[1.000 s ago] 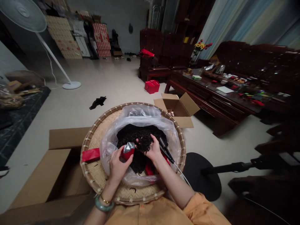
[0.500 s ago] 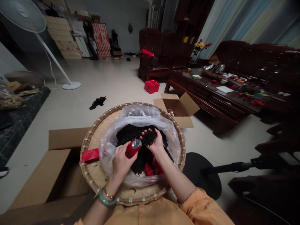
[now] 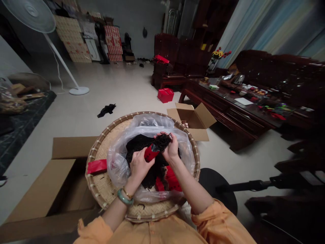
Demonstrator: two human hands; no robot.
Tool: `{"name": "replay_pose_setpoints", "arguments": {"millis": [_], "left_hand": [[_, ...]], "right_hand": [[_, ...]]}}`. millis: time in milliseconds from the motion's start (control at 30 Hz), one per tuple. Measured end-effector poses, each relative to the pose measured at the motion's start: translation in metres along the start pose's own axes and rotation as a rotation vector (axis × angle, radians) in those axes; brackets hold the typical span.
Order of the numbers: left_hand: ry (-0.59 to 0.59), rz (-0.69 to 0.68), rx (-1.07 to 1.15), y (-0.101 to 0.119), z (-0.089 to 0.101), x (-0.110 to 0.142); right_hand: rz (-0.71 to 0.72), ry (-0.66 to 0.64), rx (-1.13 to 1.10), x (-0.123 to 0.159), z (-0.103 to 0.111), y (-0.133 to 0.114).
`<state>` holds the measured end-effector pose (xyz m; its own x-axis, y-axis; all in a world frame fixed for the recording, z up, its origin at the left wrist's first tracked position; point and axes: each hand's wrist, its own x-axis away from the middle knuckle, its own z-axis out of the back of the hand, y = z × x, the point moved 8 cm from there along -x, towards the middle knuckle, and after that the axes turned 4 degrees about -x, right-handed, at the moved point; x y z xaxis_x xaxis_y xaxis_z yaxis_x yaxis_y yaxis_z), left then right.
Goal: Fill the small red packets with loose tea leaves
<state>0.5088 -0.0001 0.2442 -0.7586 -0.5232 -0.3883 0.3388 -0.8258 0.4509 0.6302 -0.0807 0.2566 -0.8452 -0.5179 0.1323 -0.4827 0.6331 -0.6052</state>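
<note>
My left hand (image 3: 138,165) is closed around a small red foil pouch (image 3: 150,153) whose mouth points up and to the right. My right hand (image 3: 170,149) is cupped shut on a clump of dark loose tea leaves (image 3: 162,140) held at the pouch's mouth. Both hands hover over a clear plastic bag (image 3: 119,162) full of dark tea leaves (image 3: 137,144). The bag lies in a round woven bamboo tray (image 3: 101,183) on my lap. More red pouches (image 3: 169,179) lie in the bag under my right forearm.
A flat red pouch (image 3: 97,166) rests on the tray's left side. An open cardboard box (image 3: 48,183) stands at my left, a smaller open box (image 3: 193,118) beyond the tray. A dark wooden table (image 3: 228,108) is at right, a standing fan (image 3: 63,64) far left, a black stool (image 3: 218,186) by my right.
My right hand scooped tea leaves from the bag and rose with them to the pouch's mouth. My left hand lifted and tilted the pouch toward it.
</note>
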Motion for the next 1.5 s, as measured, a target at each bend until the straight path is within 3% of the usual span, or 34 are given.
{"name": "replay_pose_setpoints", "arguments": {"millis": [233,433,767,967,1167,1367,1500], "left_hand": [[-0.002,-0.001,0.004,-0.001,-0.008,-0.004],[-0.024,0.027,0.009,-0.009,-0.016,-0.001],[-0.054,0.032,0.018,-0.007,-0.021,0.005],[-0.047,0.058,0.021,-0.01,-0.017,0.002],[-0.041,0.03,0.046,-0.011,-0.02,0.003],[-0.026,0.014,0.05,-0.009,-0.02,0.003],[-0.021,-0.035,0.112,-0.007,-0.019,0.002]], "right_hand": [[0.08,-0.005,0.243,-0.002,0.008,0.008],[0.106,-0.103,0.493,0.0,0.007,0.014],[0.37,0.147,0.597,-0.004,0.015,-0.003],[0.419,0.145,0.662,-0.004,0.016,-0.004],[0.335,-0.075,0.817,-0.006,0.002,0.009],[0.157,0.021,0.632,-0.02,0.02,0.016],[0.132,0.033,0.621,-0.027,0.018,0.018]]}}
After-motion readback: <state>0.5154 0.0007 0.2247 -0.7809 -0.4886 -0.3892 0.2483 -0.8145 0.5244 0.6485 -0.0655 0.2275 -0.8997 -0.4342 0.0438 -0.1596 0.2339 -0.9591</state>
